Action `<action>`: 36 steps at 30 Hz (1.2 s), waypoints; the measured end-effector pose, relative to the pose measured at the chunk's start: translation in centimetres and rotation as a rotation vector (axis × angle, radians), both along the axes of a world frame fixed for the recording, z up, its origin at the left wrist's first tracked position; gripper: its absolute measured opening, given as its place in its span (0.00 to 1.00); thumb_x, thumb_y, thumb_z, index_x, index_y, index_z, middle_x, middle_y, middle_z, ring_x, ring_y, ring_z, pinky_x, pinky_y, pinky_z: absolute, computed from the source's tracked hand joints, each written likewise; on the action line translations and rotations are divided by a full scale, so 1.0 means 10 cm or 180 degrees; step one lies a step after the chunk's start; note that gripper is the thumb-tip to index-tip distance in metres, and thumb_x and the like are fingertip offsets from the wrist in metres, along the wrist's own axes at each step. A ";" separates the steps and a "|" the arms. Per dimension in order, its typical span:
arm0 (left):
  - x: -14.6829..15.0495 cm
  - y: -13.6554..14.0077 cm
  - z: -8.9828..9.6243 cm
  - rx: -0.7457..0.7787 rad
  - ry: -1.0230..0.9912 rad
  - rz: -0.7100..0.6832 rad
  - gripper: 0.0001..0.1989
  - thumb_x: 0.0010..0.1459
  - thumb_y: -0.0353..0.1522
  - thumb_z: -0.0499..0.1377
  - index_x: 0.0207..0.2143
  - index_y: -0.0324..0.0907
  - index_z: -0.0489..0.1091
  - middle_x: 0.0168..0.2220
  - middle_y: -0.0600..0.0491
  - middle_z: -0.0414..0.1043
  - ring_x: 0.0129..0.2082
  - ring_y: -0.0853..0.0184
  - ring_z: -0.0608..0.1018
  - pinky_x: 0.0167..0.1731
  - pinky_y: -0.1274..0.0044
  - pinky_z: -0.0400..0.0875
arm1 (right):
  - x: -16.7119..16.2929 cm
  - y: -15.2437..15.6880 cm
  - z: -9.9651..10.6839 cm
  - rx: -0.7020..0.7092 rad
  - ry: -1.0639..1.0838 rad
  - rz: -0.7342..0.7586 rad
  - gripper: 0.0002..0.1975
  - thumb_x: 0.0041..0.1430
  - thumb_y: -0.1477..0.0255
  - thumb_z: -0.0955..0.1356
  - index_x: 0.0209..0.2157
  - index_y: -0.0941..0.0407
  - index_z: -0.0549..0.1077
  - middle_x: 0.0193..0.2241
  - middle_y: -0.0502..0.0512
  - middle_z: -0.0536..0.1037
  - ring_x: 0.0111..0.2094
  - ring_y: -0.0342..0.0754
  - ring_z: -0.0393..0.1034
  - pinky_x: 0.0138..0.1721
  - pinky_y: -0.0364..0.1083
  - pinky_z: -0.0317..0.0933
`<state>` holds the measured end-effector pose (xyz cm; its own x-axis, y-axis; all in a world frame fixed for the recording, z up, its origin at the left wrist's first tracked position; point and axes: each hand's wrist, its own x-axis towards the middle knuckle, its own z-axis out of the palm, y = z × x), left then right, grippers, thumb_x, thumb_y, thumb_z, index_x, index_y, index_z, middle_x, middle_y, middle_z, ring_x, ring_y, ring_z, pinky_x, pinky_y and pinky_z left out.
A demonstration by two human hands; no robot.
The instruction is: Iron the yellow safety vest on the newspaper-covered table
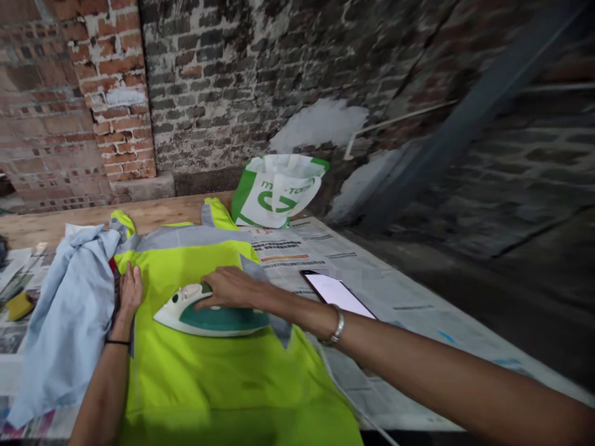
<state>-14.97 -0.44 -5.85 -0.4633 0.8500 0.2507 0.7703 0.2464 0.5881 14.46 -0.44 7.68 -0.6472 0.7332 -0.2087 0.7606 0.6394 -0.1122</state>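
A white and green clothes iron (223,321) sits sole down on a fluorescent yellow high-visibility top (171,384), its pointed tip toward the left. The right hand (232,288) has its fingers wrapped around the iron's handle, and a silver bracelet (338,325) circles that wrist. The left hand (130,291) lies at the top's left edge, its fingers straight and unclenched, with a black band (118,342) on the wrist. Just left of that hand is a crumpled light blue shirt (65,328), and beyond it a yellow sponge (19,306). To the right, partly behind the right forearm, a phone (337,291) with a lit screen lies on newspaper sheets (395,297) spread over the wooden bench (60,222). A white cord (341,390) runs beside the top. Farther back stands a white and green bag (286,186), before a worn brick wall (209,87)
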 end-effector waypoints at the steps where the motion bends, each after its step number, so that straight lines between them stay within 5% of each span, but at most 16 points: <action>1: 0.00 0.00 -0.02 -0.0001 -0.0023 0.0029 0.35 0.75 0.45 0.38 0.73 0.31 0.54 0.69 0.34 0.65 0.70 0.52 0.69 0.69 0.61 0.59 | -0.07 0.09 0.00 0.0048 -0.0005 -0.0052 0.27 0.59 0.43 0.72 0.43 0.53 0.84 0.42 0.64 0.87 0.46 0.61 0.82 0.39 0.46 0.65; 8: -0.03 0.01 -0.11 -0.0066 0.0017 0.0095 0.37 0.74 0.48 0.40 0.74 0.33 0.52 0.70 0.35 0.64 0.69 0.50 0.69 0.69 0.61 0.61 | -0.66 0.88 -0.04 0.0304 0.0239 -0.0348 0.36 0.59 0.40 0.70 0.49 0.58 0.83 0.50 0.72 0.84 0.53 0.64 0.79 0.47 0.48 0.68; 15: -0.03 0.07 -0.02 -0.0032 0.0200 -0.0113 0.36 0.72 0.45 0.42 0.70 0.27 0.57 0.67 0.28 0.66 0.68 0.43 0.69 0.67 0.54 0.61 | -1.03 1.37 -0.10 0.0549 0.0516 -0.0042 0.38 0.59 0.40 0.71 0.53 0.59 0.81 0.50 0.69 0.84 0.53 0.61 0.79 0.49 0.48 0.69; 26: -0.05 0.10 -0.05 0.0016 0.0674 -0.0365 0.34 0.70 0.45 0.40 0.64 0.29 0.66 0.65 0.30 0.70 0.68 0.46 0.70 0.68 0.56 0.60 | -0.03 1.97 -0.12 0.0372 0.0254 -0.0668 0.38 0.54 0.38 0.72 0.49 0.58 0.83 0.47 0.67 0.85 0.50 0.61 0.80 0.42 0.46 0.69; 31: -0.07 0.14 -0.07 0.0014 0.0743 -0.0351 0.33 0.71 0.44 0.41 0.65 0.32 0.65 0.65 0.32 0.70 0.68 0.48 0.69 0.68 0.56 0.61 | 0.02 1.93 -0.10 0.0054 0.0391 -0.0390 0.37 0.50 0.39 0.75 0.47 0.57 0.84 0.42 0.62 0.86 0.42 0.55 0.80 0.34 0.44 0.65; 36: -0.08 0.16 -0.06 -0.0011 0.0748 -0.0313 0.34 0.71 0.44 0.39 0.65 0.29 0.65 0.66 0.30 0.68 0.68 0.46 0.69 0.68 0.56 0.61 | -0.01 1.36 -0.02 -0.0371 0.0277 0.0133 0.31 0.52 0.42 0.75 0.38 0.56 0.85 0.35 0.57 0.85 0.34 0.50 0.77 0.30 0.44 0.59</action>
<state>-15.75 1.15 -6.50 -0.3077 0.8891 0.3387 0.9062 0.1653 0.3893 14.34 13.20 7.49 -0.6961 0.6793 -0.2326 0.7177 0.6492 -0.2520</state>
